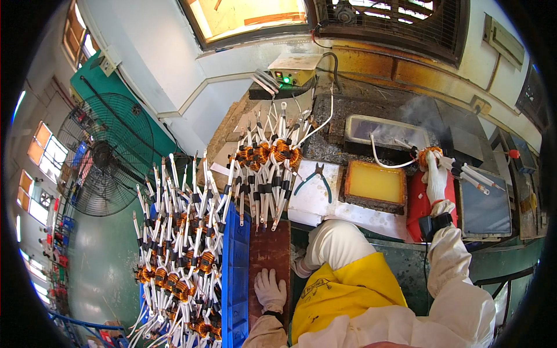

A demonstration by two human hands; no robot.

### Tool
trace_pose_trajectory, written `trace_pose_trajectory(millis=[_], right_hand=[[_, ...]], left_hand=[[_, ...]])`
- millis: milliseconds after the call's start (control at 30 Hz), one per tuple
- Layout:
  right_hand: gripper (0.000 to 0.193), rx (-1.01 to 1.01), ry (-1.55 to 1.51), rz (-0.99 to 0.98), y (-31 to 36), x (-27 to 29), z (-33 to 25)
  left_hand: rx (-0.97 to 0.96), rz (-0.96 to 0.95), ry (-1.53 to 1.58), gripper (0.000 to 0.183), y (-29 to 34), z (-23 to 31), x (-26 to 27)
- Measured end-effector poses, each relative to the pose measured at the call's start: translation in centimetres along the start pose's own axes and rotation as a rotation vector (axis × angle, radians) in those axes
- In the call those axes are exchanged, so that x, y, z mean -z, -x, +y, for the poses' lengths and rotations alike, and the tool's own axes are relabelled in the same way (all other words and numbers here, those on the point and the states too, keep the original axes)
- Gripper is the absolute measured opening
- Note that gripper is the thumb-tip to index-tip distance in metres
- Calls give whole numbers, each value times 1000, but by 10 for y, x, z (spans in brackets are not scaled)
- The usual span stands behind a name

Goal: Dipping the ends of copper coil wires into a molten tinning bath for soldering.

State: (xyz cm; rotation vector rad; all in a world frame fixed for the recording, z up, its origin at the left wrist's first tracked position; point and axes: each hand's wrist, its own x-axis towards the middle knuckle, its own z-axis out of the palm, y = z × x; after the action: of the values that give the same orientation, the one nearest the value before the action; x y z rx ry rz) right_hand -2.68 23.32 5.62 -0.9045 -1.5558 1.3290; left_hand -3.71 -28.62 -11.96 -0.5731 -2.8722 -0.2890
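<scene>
My right hand (433, 177), in a white glove, is closed round a copper-wound coil (428, 155) with white-sleeved leads. Some of those leads reach left over a rectangular solder pot (355, 145), where smoke rises; others stick out to the right. Whether the lead tips touch the pot's surface is hard to make out. My left hand (270, 291), also gloved, lies flat with fingers apart on a reddish-brown board (270, 246). Directly left of it stands a blue crate (235, 278), beside a heap of similar coils (174, 281) with upright white leads.
Nearer me than the pot sits a dark-rimmed tray of yellow material (376, 182). Cutting pliers (316, 180) lie on white paper left of it. More coils (270, 153) are bunched on the bench, below a control box (296, 72) with a green light. A large fan (104, 153) stands at left.
</scene>
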Motion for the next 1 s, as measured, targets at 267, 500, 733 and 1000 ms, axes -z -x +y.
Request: trace_pose_trajectory(millis=[267, 500, 733, 1000], right_hand=[[35, -32, 8, -8, -1, 1, 1], [34, -20, 28, -32, -4, 4, 6], [36, 2, 78, -14, -4, 3, 3], [36, 27, 48, -47, -2, 2, 1]], left_hand=[[-17, 50, -28, 46, 0, 0, 0], [-6, 14, -16, 47, -1, 0, 1], [-11, 30, -26, 46, -1, 1, 0], [0, 5, -20, 47, 0, 1, 1]])
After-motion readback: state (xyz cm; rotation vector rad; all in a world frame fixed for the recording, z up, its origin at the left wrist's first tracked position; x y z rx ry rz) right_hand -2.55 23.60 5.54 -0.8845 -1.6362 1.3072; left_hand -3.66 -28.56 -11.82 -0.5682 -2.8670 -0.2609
